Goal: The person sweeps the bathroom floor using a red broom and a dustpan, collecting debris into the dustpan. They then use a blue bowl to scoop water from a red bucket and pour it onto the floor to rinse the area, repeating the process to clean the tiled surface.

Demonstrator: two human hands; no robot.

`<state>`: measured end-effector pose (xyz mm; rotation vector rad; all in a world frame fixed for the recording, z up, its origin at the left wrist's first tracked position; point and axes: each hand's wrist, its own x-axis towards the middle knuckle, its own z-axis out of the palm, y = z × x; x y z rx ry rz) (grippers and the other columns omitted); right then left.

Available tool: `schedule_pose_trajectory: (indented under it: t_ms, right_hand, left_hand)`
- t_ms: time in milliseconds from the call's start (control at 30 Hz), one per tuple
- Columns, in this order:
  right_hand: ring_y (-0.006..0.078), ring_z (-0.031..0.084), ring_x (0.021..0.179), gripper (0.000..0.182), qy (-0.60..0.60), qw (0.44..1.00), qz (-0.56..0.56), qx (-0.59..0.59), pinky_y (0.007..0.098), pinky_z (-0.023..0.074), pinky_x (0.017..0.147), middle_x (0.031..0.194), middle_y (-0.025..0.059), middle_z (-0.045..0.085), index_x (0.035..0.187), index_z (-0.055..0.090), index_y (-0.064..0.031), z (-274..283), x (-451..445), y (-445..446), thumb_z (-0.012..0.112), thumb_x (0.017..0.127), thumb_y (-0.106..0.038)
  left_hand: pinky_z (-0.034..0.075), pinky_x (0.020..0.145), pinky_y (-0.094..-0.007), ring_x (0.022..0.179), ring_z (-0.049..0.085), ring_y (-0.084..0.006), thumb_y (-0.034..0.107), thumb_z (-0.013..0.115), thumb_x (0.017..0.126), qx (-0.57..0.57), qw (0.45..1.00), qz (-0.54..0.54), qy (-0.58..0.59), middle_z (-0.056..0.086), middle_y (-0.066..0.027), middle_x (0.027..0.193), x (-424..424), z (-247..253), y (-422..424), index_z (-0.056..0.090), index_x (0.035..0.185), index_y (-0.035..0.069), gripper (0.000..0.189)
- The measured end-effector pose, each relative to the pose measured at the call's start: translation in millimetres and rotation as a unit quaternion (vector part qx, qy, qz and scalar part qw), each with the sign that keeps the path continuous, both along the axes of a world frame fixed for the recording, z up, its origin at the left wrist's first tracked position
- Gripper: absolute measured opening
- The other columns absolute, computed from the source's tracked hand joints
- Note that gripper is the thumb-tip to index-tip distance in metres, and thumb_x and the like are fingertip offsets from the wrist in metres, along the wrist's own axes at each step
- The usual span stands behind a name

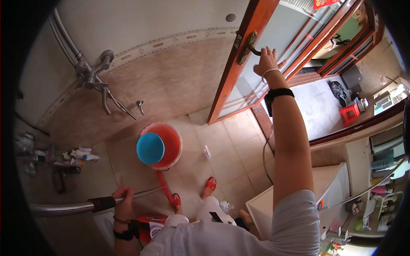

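At the lower left my left hand (123, 204) is closed around the metal pole (147, 193) of a long-handled floor tool, just beyond its black foam grip (102, 204). A narrow red head (164, 186) at the pole's far end rests on the floor by my red sandal. My right arm reaches forward to a wood-framed glass door (238, 92) that stands ajar. My right hand (269, 60) is at the tip of the bronze lever handle (254, 49), fingers spread; whether it presses on the handle or the glass is unclear.
A red bucket (173, 145) with a blue basin (150, 148) in it stands ahead. A shower mixer (91, 76) hangs on the tiled wall, with bottles (85, 154) below. A hose (265, 160) crosses the floor near the doorway. Outside stands a red stool (349, 113).
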<state>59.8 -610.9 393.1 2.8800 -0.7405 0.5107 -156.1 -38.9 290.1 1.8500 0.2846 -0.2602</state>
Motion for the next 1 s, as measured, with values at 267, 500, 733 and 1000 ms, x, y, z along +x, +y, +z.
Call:
schedule_pose_trajectory:
  t_ms: [267, 500, 733, 1000]
  right_hand:
    - [0.0227, 0.036, 0.125, 0.032, -0.067, 0.996, 0.063, 0.02, 0.0648, -0.0039, 0.1, 0.117, 0.0022, 0.052, 0.105, 0.054, -0.0108, 0, -38, -20, 0.048, 0.073, -0.01]
    - [0.0306, 0.017, 0.135, 0.069, -0.153, 0.988, -0.007, 0.024, 0.0615, 0.0071, 0.1, 0.143, 0.0124, 0.023, 0.13, 0.032, -0.0097, -21, -184, -62, 0.059, 0.067, -0.007]
    - [0.0367, 0.014, 0.134, 0.096, -0.315, 0.934, 0.034, 0.164, 0.0441, 0.0167, 0.105, 0.141, 0.0252, 0.018, 0.139, 0.009, 0.0013, -48, -285, -93, 0.066, 0.063, -0.007]
    - [0.0197, 0.04, 0.107, 0.065, -0.51, 0.815, 0.004, 0.274, 0.0305, 0.0326, 0.095, 0.118, 0.0101, 0.043, 0.127, 0.033, 0.0042, -58, -354, -217, 0.061, 0.068, 0.001]
  left_hand:
    - [0.047, 0.06, -0.0216, 0.062, 0.057, -0.008, 0.011, 0.061, 0.083, 0.008, 0.997, -0.082, 0.001, 0.062, -0.002, 0.071, 13, 16, -80, 0.065, 0.086, 0.001, 0.011]
    - [0.043, 0.056, -0.0204, 0.059, 0.051, -0.0057, 0.014, 0.058, 0.086, -0.028, 0.987, -0.159, 0.016, 0.057, 0.0013, 0.066, 42, 4, -136, 0.065, 0.089, 0.001, 0.014]
    - [0.043, 0.056, -0.0202, 0.06, 0.051, -0.0052, 0.011, 0.058, 0.085, -0.058, 0.969, -0.241, -0.019, 0.061, 0.0003, 0.072, 56, 7, -182, 0.065, 0.09, 0.001, 0.013]
    - [0.043, 0.056, -0.02, 0.062, 0.052, -0.0058, 0.012, 0.056, 0.087, -0.053, 0.966, -0.248, -0.041, 0.058, -0.0002, 0.07, 70, 8, -215, 0.063, 0.094, 0.0, 0.016]
